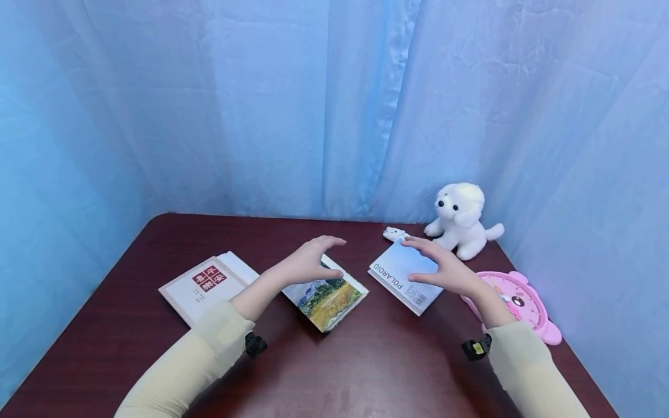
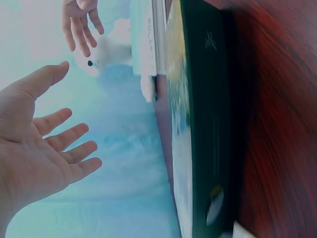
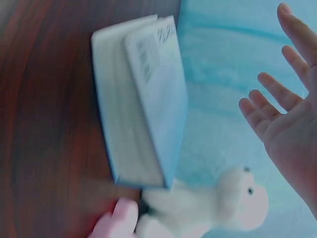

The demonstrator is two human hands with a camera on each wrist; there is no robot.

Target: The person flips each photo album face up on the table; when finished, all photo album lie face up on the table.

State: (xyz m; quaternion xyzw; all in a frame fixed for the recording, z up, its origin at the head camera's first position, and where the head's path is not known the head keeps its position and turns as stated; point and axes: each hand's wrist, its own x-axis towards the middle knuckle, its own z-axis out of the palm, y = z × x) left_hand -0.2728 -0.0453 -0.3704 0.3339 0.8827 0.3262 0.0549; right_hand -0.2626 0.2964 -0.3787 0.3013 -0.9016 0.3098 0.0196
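My left hand (image 1: 308,262) hovers over the book with a painted landscape cover (image 1: 329,305), thumb and fingers spread apart and holding nothing. In the left wrist view that hand (image 2: 44,134) is apart from the book's dark green spine (image 2: 210,124). Above the light blue POLAROID book (image 1: 399,273) is my right hand (image 1: 446,267), its fingers parted around air. The right wrist view has the blue book (image 3: 158,99) lying on the table, with the right hand (image 3: 292,104) beside it, not touching.
At the left lies a pale book with a red square print (image 1: 201,290), partly over another white one. A white plush dog (image 1: 460,217) sits at the back right, a small white plush (image 1: 394,233) near it. A pink bear-shaped clock (image 1: 538,310) lies by the table's right edge (image 1: 587,371).
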